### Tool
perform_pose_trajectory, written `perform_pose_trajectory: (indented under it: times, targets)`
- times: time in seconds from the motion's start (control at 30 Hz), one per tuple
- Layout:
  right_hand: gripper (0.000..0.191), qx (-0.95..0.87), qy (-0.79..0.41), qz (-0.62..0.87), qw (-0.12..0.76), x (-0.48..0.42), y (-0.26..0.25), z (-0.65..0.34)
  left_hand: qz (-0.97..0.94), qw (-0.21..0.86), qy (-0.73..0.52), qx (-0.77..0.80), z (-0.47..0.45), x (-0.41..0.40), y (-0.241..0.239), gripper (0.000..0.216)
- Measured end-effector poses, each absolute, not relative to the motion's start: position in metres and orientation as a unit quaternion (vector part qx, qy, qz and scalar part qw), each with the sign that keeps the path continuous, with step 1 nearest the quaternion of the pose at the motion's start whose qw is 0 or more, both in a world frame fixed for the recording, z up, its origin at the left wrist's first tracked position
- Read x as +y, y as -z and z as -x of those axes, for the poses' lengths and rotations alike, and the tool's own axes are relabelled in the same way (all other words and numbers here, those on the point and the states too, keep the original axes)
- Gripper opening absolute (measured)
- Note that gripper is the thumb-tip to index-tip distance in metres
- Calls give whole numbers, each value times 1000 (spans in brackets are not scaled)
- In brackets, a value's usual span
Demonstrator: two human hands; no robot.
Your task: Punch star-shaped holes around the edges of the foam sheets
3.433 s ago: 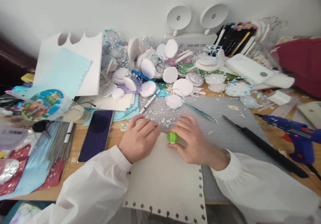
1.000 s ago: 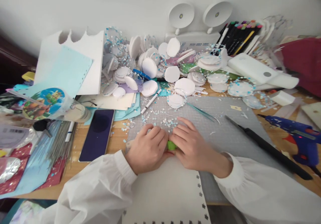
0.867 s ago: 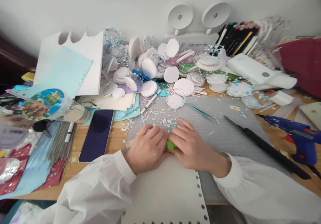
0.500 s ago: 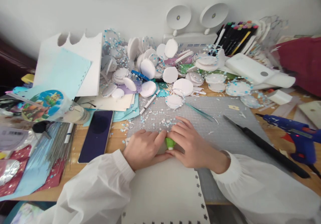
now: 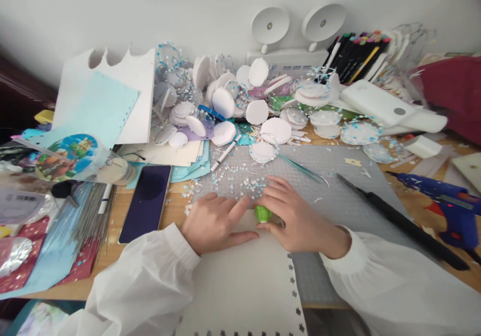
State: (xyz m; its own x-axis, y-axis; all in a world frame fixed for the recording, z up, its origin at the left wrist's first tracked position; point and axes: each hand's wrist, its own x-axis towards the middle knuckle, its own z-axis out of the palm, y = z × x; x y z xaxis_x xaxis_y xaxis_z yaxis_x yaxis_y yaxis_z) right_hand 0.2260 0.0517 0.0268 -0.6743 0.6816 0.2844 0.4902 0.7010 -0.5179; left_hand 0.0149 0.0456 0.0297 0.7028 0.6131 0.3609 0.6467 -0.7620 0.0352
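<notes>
A white sheet (image 5: 240, 286) with flower-shaped holes along its right and lower edges lies at the front of the desk. At its far edge sits a small green craft punch (image 5: 262, 213). My right hand (image 5: 291, 216) has its thumb and fingers closed around the punch from the right. Just left of the punch, my left hand (image 5: 216, 223) rests on the sheet, thumb and index finger stretched apart, with nothing in it. Small blue and white punched pieces (image 5: 244, 173) are scattered beyond both hands.
A grey cutting mat (image 5: 330, 205) carries teal tweezers (image 5: 302, 168), a white marker (image 5: 225, 153) and a black-handled tool (image 5: 409, 225). A blue glue gun (image 5: 447, 195) lies right; a phone (image 5: 146, 203) lies left. White foam discs (image 5: 276, 130) pile up behind, before a twin-head lamp (image 5: 287, 60).
My left hand has come off the punch and opened slightly to its left. My right hand keeps the punch, which has shifted a little right relative to the sheet.
</notes>
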Motion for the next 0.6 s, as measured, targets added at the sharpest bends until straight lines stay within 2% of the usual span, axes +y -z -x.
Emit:
perform_pose_trajectory:
  times: [0.13,0.33,0.6]
  targets:
    - [9,-901,-173,322,235,49,-27,-223,925,26,183,-333,-21,44,-35,61]
    - [11,-913,-154,307,220,45,-27,-217,935,6,158,-316,-29,40,-34,32]
    - [15,-910,-157,309,226,44,-25,-215,940,10,149,-306,-28,40,-29,30]
